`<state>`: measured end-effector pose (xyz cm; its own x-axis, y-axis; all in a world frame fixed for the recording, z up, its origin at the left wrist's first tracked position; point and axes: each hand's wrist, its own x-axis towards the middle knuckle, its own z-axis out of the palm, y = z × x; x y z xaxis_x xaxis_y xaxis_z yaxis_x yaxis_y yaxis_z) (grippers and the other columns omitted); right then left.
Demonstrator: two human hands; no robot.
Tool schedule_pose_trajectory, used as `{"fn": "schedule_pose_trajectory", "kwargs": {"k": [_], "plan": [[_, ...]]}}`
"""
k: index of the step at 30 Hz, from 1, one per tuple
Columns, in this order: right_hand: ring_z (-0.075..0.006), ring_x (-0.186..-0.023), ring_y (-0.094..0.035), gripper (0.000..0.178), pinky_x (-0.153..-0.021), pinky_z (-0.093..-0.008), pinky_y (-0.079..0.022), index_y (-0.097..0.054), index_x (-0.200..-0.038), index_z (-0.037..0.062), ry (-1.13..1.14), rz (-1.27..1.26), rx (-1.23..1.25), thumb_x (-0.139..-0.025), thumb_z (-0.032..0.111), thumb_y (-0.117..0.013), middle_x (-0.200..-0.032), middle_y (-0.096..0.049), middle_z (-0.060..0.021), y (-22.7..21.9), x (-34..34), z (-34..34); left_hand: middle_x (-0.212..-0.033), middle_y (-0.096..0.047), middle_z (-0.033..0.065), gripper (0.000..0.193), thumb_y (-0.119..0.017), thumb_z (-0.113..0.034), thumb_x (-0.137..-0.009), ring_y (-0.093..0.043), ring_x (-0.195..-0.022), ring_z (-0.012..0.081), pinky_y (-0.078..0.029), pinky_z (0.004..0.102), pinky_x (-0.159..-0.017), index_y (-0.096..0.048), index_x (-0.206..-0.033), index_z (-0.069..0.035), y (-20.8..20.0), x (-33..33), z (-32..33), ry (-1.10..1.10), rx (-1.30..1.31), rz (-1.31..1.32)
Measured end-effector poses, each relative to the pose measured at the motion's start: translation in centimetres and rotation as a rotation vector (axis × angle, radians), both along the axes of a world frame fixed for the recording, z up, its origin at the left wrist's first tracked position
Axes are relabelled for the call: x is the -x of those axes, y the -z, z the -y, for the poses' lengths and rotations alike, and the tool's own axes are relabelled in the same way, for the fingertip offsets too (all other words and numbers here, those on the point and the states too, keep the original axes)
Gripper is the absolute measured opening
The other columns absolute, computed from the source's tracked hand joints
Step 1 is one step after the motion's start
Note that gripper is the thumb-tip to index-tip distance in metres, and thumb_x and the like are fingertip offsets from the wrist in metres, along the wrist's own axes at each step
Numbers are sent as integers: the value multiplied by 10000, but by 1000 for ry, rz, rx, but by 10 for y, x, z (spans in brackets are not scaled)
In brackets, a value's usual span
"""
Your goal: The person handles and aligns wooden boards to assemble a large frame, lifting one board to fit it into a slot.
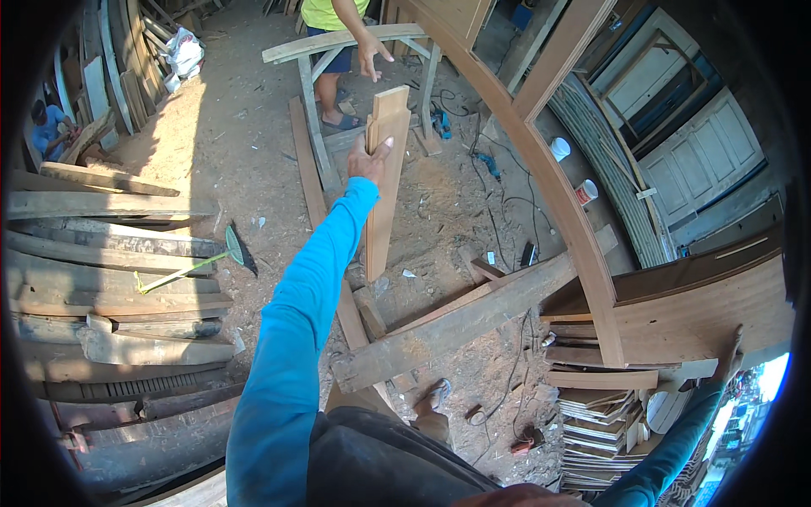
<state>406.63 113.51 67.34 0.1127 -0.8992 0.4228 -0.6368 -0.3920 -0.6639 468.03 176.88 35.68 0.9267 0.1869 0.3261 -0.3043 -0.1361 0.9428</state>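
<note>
In front of me, my left hand (369,159) grips a wooden board (387,198) near its upper half, with the fingers wrapped over its left edge. The board is held up lengthwise, and its far end is cut to a narrower, stepped tenon. Just beyond that end is another person's open hand (370,57), apart from the wood. At the far right, my right hand (733,348) lies against a brown wooden panel (693,308) of a large frame, its visible fingers stretched out. Part of that hand is dark and small in the view.
A curved wooden frame (541,182) rises on the right. A trestle (355,38) stands ahead, a thick plank (473,308) lies across nearer. Power tools (488,166) and cords lie on the dusty floor. Timber (118,279) and a broom (190,269) are left; another person (51,131) sits far left.
</note>
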Motion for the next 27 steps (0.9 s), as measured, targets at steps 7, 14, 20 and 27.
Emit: {"fn": "schedule_pose_trajectory", "kwargs": {"k": [7,14,20,27], "plan": [[-268,-1008,-561,1010,-913,-380,-428,-554,-1148,-146,72,-18,63,-707,763,-598,-1110,-610,-200,-2,-16,-36,-1086,-641,219,532,-729,-319,-770,-596,-1049,344,-447,396,-901,-575,-1177,-13,-118,-101,-5,-100,-30,186],[-282,-1035,-552,1070,-913,-377,-434,-493,-1185,-178,64,-6,65,-699,769,-605,-1129,-580,-227,-2,-12,-27,-1069,-652,204,512,-752,-277,-764,-625,-987,342,-465,400,-877,-584,-1149,15,-179,-146,-14,-272,111,273],[-262,-1042,-543,1012,-910,-373,-431,-512,-1175,-167,13,58,77,-732,738,-606,-1123,-584,-206,1,-11,-28,-1156,-618,215,580,-730,-336,-792,-597,-1076,325,-462,397,-920,-550,-1215,18,-183,-178,-16,-208,70,317],[-264,-1051,-551,968,-915,-374,-431,-525,-1208,-126,-19,26,-27,-743,718,-611,-1134,-600,-173,2,-12,-26,-1246,-556,244,576,-667,-165,-795,-548,-1175,293,-443,349,-969,-464,-1292,45,-232,-150,-1,-129,11,466]]}}
